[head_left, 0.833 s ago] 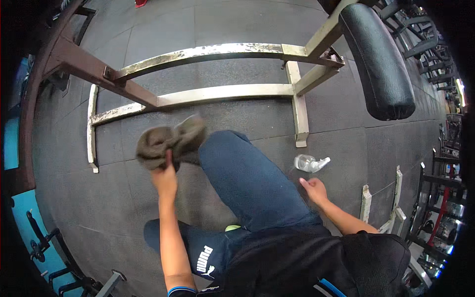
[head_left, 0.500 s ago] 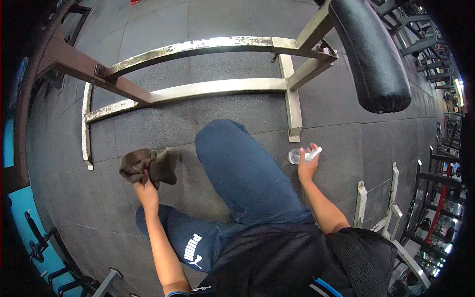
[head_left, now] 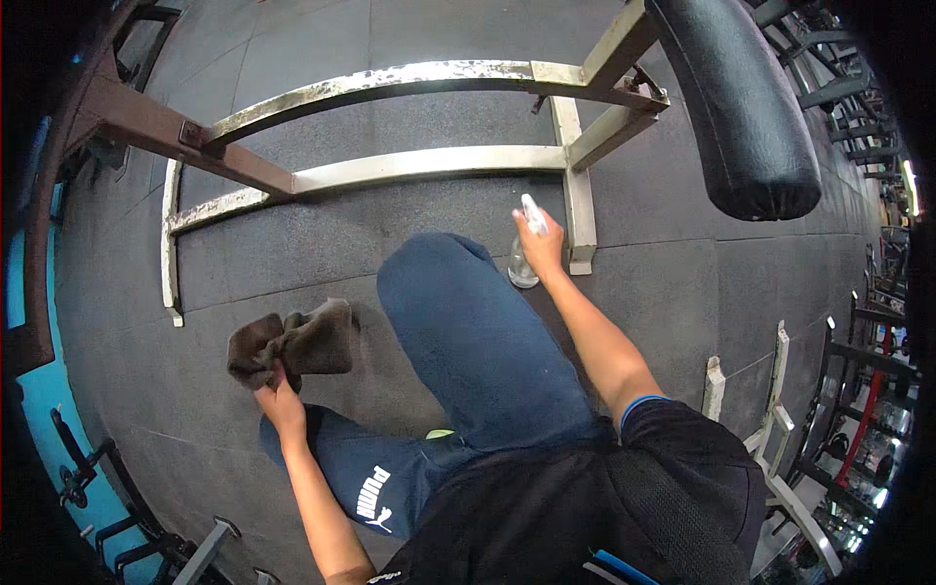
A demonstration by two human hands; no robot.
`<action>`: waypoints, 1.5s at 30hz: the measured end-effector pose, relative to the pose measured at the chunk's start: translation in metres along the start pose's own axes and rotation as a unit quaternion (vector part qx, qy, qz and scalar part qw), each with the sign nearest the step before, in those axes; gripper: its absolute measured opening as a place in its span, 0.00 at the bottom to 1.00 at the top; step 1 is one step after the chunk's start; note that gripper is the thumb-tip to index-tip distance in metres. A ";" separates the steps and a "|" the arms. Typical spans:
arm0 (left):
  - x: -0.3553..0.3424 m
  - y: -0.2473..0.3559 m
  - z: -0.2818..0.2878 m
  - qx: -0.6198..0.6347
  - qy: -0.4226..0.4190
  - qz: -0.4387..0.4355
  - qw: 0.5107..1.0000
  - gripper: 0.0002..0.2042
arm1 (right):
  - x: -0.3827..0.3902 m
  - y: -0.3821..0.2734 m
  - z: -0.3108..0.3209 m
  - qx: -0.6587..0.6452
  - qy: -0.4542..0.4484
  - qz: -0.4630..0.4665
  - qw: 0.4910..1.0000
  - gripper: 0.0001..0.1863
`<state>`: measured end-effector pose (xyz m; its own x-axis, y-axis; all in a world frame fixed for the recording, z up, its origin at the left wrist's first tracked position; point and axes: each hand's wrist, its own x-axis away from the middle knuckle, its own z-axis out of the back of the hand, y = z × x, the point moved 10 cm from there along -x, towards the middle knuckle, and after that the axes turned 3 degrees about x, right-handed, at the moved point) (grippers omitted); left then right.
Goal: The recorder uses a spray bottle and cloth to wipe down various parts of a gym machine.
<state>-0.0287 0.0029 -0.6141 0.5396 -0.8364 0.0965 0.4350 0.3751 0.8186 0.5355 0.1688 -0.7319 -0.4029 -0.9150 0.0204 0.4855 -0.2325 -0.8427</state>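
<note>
The floor (head_left: 390,234) was dark grey rubber tiling with thin seams; a worn cream metal frame (head_left: 409,161) stood directly on it; further pale frame feet (head_left: 770,390) rested on it at the right.

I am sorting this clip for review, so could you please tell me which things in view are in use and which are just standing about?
In use:
- brown cloth, in left hand
- clear spray bottle, in right hand

Standing about:
- metal bench frame
- black pad
- weight racks
</note>
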 end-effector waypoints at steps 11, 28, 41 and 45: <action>0.006 -0.001 0.004 0.045 0.011 -0.009 0.999 0.15 | -0.029 -0.001 -0.018 0.091 0.020 -0.003 0.996 0.18; 0.008 0.019 -0.004 0.010 -0.010 -0.002 1.000 0.15 | -0.017 0.002 -0.009 0.106 0.016 -0.002 0.994 0.16; 0.009 0.034 -0.038 0.084 -0.059 -0.083 0.991 0.11 | 0.027 0.026 0.114 0.028 0.098 -0.016 0.995 0.19; 0.007 0.047 -0.066 -0.033 -0.194 -0.035 0.980 0.17 | 0.060 0.032 0.194 0.022 0.174 0.016 0.984 0.21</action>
<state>0.0434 0.0416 -0.6123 0.1985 -0.9450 0.2600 0.5135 0.3262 0.7937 0.6777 0.0426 -0.6534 -0.6243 -0.7556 -0.1981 0.5324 -0.2260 -0.8158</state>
